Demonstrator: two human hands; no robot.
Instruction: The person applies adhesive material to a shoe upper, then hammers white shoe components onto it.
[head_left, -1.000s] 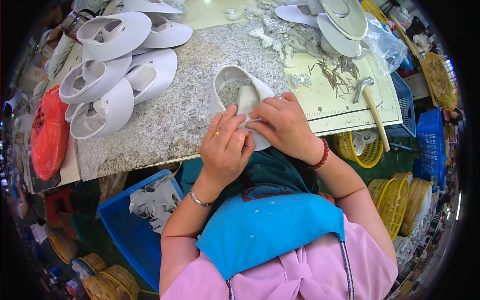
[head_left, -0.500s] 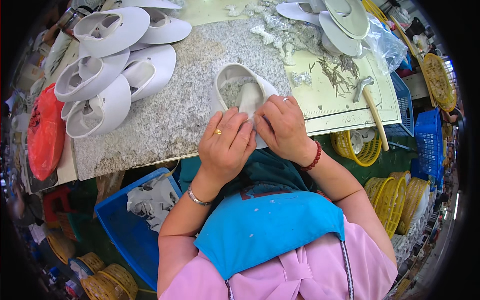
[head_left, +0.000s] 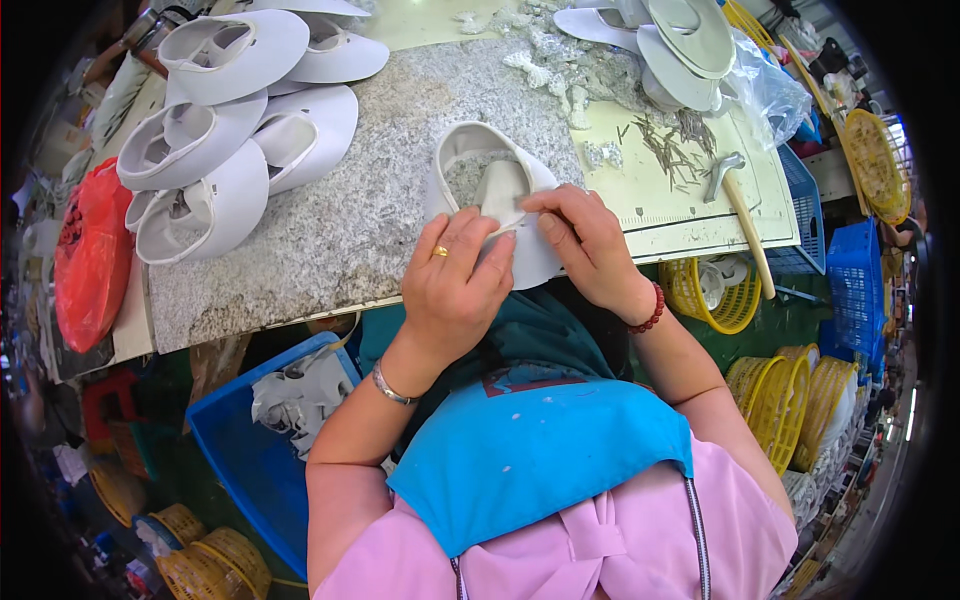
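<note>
**White visor held close at the edge of the worktop**

The worktop spans the upper view, its speckled grey slab lying in front of the person, probably to give a firm, flat bed. Below the near edge stands a blue tub with pale scraps inside; its spot beside the person's left arm looks chosen so that waste can drop straight in.

On the left of the slab, a stack of visors leans in overlapping tiers, brims tilted over one another, which seems to save room and leave the middle free. A red bag sits beyond them at the outer edge. A yellow basket stands below the right side, and above it lies a hammer, its handle jutting past the edge, perhaps for an easy grab.

The white visor rests on the slab between both hands, its opening turned up and away, its brim toward the person. The left hand pinches its near rim, fingers on top and thumb closing in from below, apparently to steady it. The right hand is at the same rim, forefinger stretched out and thumb slightly apart; I cannot tell whether anything is caught between them.

Smallest are the thin dark sticks, strewn near the hammer, seemingly within the right arm's reach.
</note>
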